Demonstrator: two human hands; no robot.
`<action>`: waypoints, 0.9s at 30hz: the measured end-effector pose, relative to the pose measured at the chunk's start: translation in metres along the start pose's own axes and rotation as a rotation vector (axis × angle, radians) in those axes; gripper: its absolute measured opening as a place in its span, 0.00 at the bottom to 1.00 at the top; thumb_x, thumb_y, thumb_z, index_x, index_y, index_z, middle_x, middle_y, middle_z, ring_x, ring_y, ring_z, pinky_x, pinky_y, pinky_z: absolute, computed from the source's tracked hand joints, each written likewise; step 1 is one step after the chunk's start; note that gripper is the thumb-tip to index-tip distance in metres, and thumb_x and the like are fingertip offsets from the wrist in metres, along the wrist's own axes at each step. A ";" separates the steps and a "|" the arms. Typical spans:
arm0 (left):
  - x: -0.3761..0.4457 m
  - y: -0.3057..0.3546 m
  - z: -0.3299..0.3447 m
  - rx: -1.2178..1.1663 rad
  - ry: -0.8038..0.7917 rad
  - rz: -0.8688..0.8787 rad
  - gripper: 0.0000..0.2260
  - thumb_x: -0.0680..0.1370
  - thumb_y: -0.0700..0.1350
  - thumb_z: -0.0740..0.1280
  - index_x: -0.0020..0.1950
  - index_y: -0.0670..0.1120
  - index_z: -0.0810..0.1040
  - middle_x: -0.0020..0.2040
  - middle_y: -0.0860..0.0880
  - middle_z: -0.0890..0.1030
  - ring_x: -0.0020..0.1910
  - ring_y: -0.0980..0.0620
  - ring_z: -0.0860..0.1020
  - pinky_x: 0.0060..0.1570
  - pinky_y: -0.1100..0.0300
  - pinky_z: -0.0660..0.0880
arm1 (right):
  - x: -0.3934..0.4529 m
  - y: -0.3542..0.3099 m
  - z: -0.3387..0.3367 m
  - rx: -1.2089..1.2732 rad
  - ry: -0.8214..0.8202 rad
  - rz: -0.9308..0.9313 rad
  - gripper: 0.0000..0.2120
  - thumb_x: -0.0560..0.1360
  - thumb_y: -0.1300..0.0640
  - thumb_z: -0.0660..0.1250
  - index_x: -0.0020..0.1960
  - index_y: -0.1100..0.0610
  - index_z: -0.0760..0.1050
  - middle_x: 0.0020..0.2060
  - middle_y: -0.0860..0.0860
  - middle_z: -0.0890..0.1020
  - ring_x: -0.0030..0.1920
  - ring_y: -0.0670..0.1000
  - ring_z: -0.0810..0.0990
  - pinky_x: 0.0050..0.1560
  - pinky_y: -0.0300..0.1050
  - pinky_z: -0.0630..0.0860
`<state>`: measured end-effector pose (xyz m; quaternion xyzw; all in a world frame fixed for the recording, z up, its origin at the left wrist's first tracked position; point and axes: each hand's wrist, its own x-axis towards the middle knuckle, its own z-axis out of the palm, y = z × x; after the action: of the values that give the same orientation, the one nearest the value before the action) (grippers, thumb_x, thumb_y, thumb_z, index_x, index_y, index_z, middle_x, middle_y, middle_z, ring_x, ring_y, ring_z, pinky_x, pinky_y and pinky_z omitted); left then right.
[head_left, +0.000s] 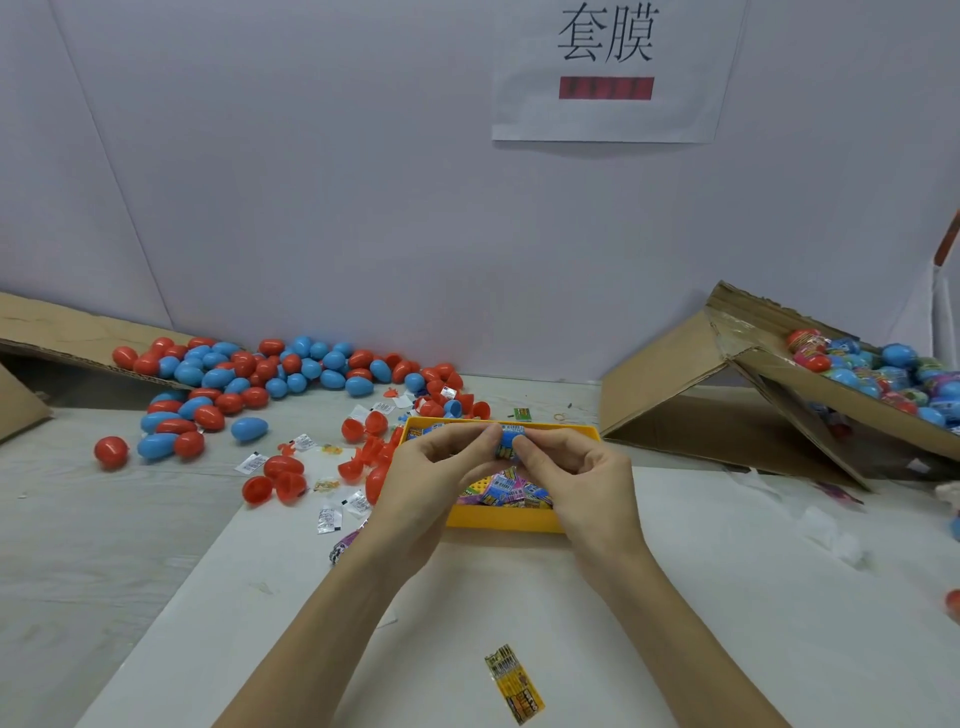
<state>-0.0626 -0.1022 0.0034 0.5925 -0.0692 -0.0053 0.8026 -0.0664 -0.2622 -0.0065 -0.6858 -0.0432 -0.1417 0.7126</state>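
A blue plastic egg (506, 442) wearing a printed film sleeve is held above the yellow tray (506, 521). My left hand (436, 467) pinches its left end with thumb and fingertips. My right hand (569, 465) pinches its right end, fingers curled round it. The yellow tray holds several flat printed sleeves (511, 491) under my hands. A loose yellow printed sleeve (515, 683) lies flat on the white sheet (727, 597) near me.
A heap of red and blue eggs (260, 371) spreads at the back left, with open red halves (280, 480) and small white packets (330, 519) nearer. A tilted cardboard box (810, 395) of sleeved eggs stands at the right. Flat cardboard (62, 332) lies far left.
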 end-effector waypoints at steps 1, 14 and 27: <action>0.000 0.000 -0.001 -0.009 -0.001 -0.019 0.10 0.74 0.49 0.76 0.54 0.47 0.87 0.53 0.44 0.87 0.55 0.46 0.85 0.51 0.62 0.82 | 0.001 0.000 0.000 0.008 -0.020 0.012 0.08 0.75 0.57 0.75 0.54 0.56 0.85 0.46 0.49 0.88 0.49 0.48 0.87 0.48 0.40 0.83; 0.005 0.005 -0.007 0.064 -0.074 -0.065 0.17 0.70 0.54 0.77 0.55 0.47 0.87 0.55 0.47 0.86 0.57 0.50 0.85 0.60 0.53 0.79 | 0.001 -0.009 -0.003 -0.036 -0.100 -0.030 0.14 0.64 0.46 0.77 0.48 0.49 0.86 0.41 0.44 0.88 0.45 0.42 0.86 0.41 0.31 0.79; 0.005 0.007 -0.010 0.022 -0.085 0.008 0.16 0.73 0.49 0.75 0.59 0.46 0.85 0.56 0.47 0.86 0.56 0.46 0.85 0.51 0.61 0.81 | 0.006 -0.003 -0.008 -0.030 -0.055 -0.087 0.14 0.70 0.47 0.73 0.54 0.50 0.85 0.46 0.46 0.88 0.51 0.48 0.86 0.51 0.40 0.82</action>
<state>-0.0566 -0.0909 0.0077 0.6004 -0.1059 -0.0265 0.7922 -0.0626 -0.2712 -0.0030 -0.6975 -0.0903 -0.1544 0.6939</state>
